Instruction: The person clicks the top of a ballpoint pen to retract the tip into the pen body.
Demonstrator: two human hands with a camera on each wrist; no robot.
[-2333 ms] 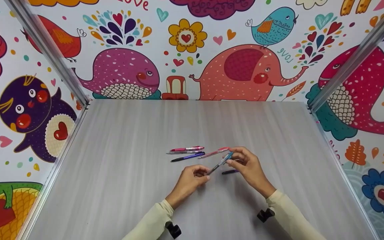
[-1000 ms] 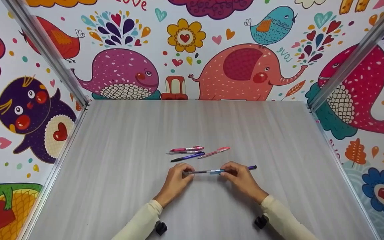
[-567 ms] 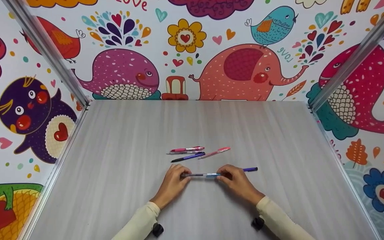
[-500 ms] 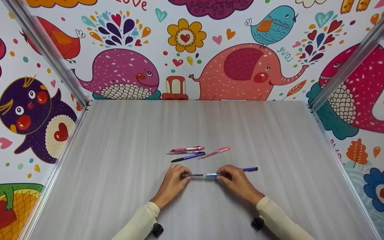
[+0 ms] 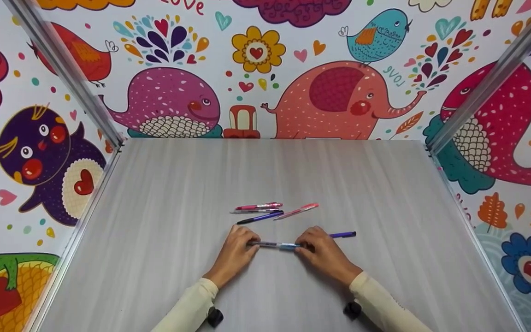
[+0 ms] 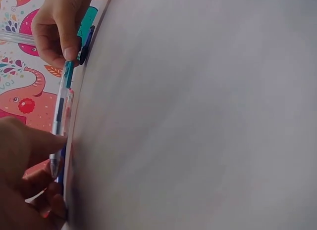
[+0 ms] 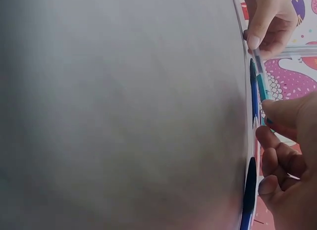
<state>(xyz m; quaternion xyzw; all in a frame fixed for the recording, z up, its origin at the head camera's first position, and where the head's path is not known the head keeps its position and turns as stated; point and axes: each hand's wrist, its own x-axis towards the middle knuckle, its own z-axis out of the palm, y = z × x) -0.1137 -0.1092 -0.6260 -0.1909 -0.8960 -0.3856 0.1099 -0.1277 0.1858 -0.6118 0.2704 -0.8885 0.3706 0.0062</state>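
Note:
A clear-barrelled pen [image 5: 270,244] with a teal-blue end lies level between my two hands, just over the table. My left hand [image 5: 234,251] pinches its tip end between thumb and fingers; that tip shows in the left wrist view on the pen [image 6: 58,116]. At the teal end, my right hand [image 5: 325,253] pinches it with thumb and forefinger, the other fingers curled in the right wrist view. Beyond the right hand lies a purple-blue pen [image 5: 344,234], partly hidden by that hand. A blue pen with a black end [image 5: 260,217] lies just past the left hand.
Behind the hands lie a pink pen [image 5: 258,206], a clear pen [image 5: 256,211] close against it, and a slanted coral-capped pen [image 5: 297,210]. The grey table [image 5: 164,193] is bounded by cartoon-printed walls with metal posts [image 5: 491,78] at its back corners.
Both hands have lowered the teal-ended pen from a slant to level, then drawn it slightly left and toward me. The other pens have stayed in place.

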